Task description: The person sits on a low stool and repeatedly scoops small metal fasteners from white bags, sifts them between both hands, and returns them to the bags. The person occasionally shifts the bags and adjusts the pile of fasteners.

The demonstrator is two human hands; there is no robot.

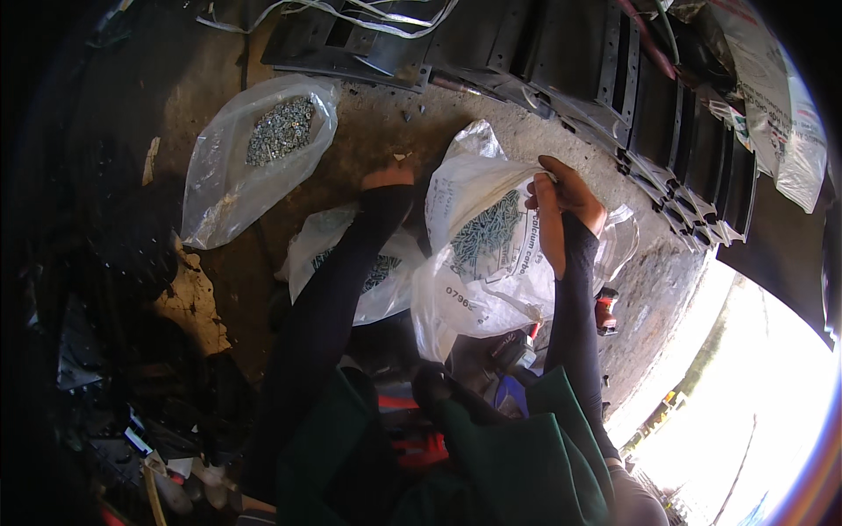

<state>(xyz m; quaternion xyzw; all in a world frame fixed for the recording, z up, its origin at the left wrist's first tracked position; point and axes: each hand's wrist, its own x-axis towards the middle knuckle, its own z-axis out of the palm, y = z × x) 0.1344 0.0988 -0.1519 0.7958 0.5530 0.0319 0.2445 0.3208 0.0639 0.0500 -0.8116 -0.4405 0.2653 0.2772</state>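
My right hand [568, 207] pinches the upper right rim of a white printed sack [500, 307], its fingers closed on the material. Inside the sack's mouth lies a heap of greenish-silver screws [488, 237]. My left hand [388, 178] is over the dark floor, to the left of the sack; its fingers are hidden beyond the wrist. Under my left forearm sits a second plastic bag [342, 298] with similar screws [380, 272]. At the far left lies a clear plastic bag [215, 175] holding a pile of small metal nuts [282, 131].
Stacked dark metal channels [561, 53] run along the back right. A white bag [781, 96] rests beyond them. Near my right forearm are a power tool [513, 353] and a small red object [606, 311]. Dark clutter [132, 377] covers the left side; pale cables [351, 16] lie at the top.
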